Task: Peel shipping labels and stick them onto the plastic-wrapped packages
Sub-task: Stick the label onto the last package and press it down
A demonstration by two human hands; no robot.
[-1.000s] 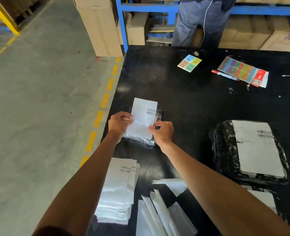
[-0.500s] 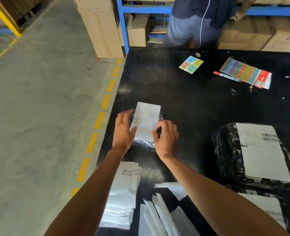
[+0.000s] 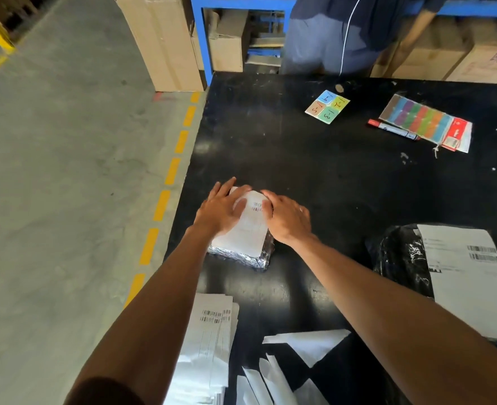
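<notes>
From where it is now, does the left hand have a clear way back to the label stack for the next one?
Probably yes. The left hand lies flat on the label of the small package, holding nothing, and only bare table separates it from the label stack near the table's near left edge.

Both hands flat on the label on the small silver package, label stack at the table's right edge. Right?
Not quite. The head view shows the label stack at the table's left edge. Both hands, left and right, do press the label on the small silver package.
</notes>
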